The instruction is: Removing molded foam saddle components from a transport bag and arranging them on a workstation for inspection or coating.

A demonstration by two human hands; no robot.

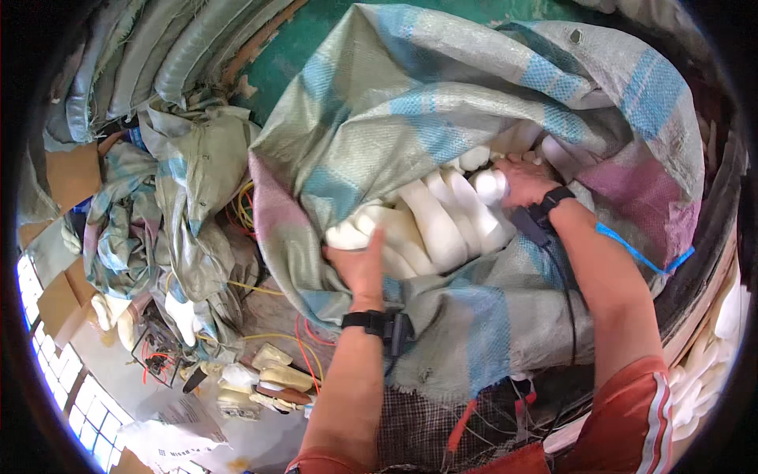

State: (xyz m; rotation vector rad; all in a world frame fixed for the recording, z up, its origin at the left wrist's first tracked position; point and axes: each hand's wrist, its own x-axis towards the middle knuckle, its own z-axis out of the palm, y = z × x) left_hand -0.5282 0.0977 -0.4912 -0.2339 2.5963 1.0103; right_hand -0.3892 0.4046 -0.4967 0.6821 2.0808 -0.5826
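A wide-mouthed woven plastic sack (pixel 371 150), grey with blue and pink stripes, spreads before me. Inside it lies a row of smooth white rounded pieces (pixel 442 225), packed side by side; I cannot make out their exact kind. At the row's left end my left hand (pixel 357 265) grips, thumb on top and the other fingers mostly hidden underneath. My right hand (pixel 525 182) curls over the far right end, with its fingertips partly hidden among the pieces. Both wrists wear black bands with small devices.
More striped sacks (pixel 189 182) lie crumpled at left. On the floor are several pale pieces (pixel 280 375), a sheet of paper (pixel 185 426) and thin coloured cords (pixel 304 347). A heap of white pieces (pixel 703 387) stands at right. Rolled sacks (pixel 142 63) line the back left.
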